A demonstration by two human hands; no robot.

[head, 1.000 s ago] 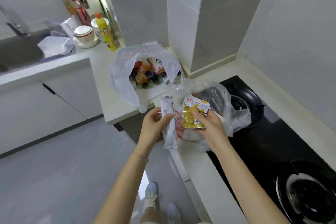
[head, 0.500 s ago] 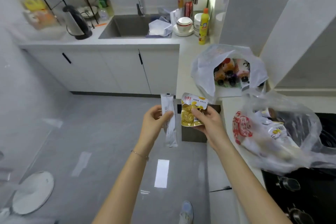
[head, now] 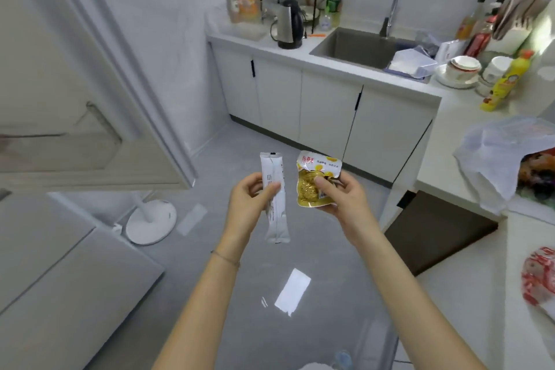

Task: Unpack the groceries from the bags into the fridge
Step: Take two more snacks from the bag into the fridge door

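Note:
My left hand [head: 250,204] grips a long white stick packet [head: 274,186], held upright over the grey floor. My right hand [head: 345,198] pinches a yellow snack pouch [head: 312,173] with a white and red top, close beside the stick packet. Two grocery bags lie on the counter at the right edge: a translucent white bag [head: 492,156] with colourful bottles inside, and a clear bag [head: 539,276] with a red print, mostly cut off. The fridge [head: 45,264] fills the left side, with its upper door [head: 90,117] swung open towards me.
Ahead stands a white counter [head: 327,58] with a sink [head: 357,46], a tap, a black kettle [head: 289,24] and a dish rack. A yellow bottle [head: 504,81], bowls and sauce bottles crowd the right corner. A white round fan base [head: 150,222] sits on the floor by the fridge.
My view has swung left from the bags and stove towards the fridge. Both hands have carried the stick packet and the yellow pouch away from the clear bag, over the floor.

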